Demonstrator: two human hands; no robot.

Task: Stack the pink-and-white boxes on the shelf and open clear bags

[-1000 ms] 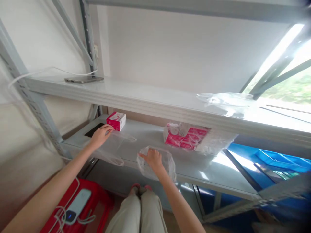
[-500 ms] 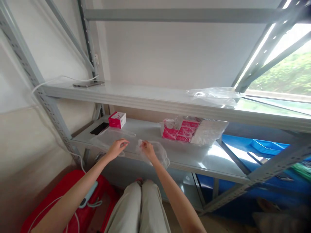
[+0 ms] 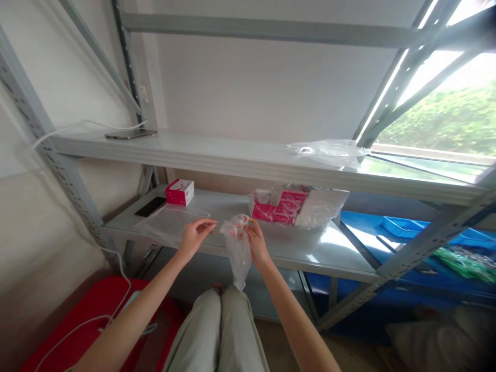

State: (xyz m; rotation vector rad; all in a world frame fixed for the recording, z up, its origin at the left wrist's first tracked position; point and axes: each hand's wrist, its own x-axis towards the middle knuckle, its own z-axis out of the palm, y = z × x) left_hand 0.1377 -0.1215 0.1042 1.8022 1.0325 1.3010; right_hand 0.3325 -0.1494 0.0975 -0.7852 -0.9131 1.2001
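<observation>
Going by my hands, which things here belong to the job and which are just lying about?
Likely in the job:
held clear bag, right hand
flat clear bag, near left hand
bagged pink boxes, probably
lone pink-and-white box, probably

Likely just lying about:
dark flat slab, lower shelf
thin device, upper shelf
crumpled clear plastic, upper shelf
white cable

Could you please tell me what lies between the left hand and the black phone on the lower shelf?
The head view shows a flat, clear plastic bag lying between the left hand and the black phone.
</observation>
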